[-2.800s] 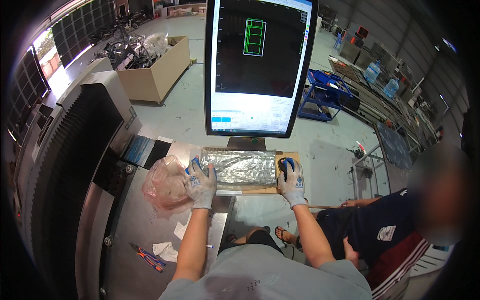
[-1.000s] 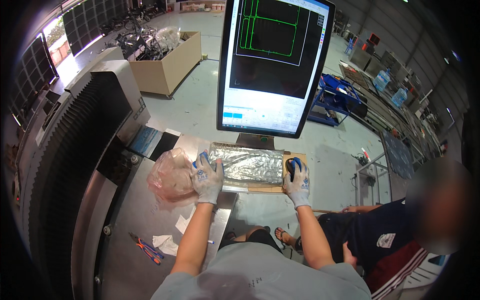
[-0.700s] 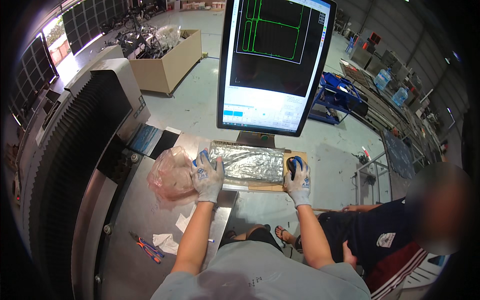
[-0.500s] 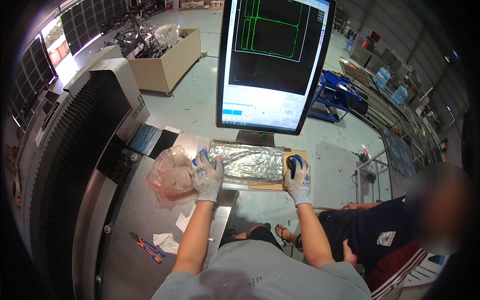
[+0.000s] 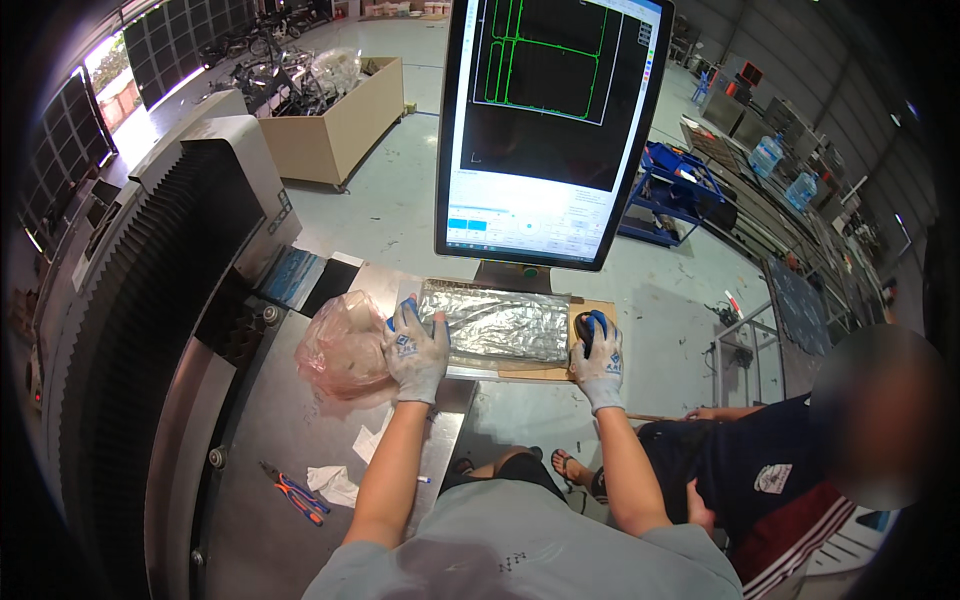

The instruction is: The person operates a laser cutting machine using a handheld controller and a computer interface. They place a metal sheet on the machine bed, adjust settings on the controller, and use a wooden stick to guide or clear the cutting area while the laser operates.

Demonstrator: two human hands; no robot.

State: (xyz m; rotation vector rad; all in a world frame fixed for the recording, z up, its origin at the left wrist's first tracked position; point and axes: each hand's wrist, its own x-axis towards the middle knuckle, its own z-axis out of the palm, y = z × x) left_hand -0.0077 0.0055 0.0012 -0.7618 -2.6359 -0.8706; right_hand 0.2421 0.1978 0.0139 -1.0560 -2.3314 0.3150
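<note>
My left hand, in a white work glove with blue fingertips, lies at the left end of a keyboard-like panel wrapped in crinkled clear plastic. Its thumb and fingers are apart and it grips nothing. A pinkish translucent plastic bag sits against that hand's left side. My right hand, gloved the same way, is closed over a black computer mouse. The mouse rests on a piece of brown cardboard at the panel's right end. Above both hands stands a monitor with green outlines on a black drawing area.
On the metal table lie pliers with orange and blue handles and crumpled white paper. A machine with a black bellows runs along the left. Another person sits close at my right. A blue cart stands beyond.
The whole picture has shifted very slightly to the right. Both hands stay where they were, one by the wrapped panel and the other on the mouse.
</note>
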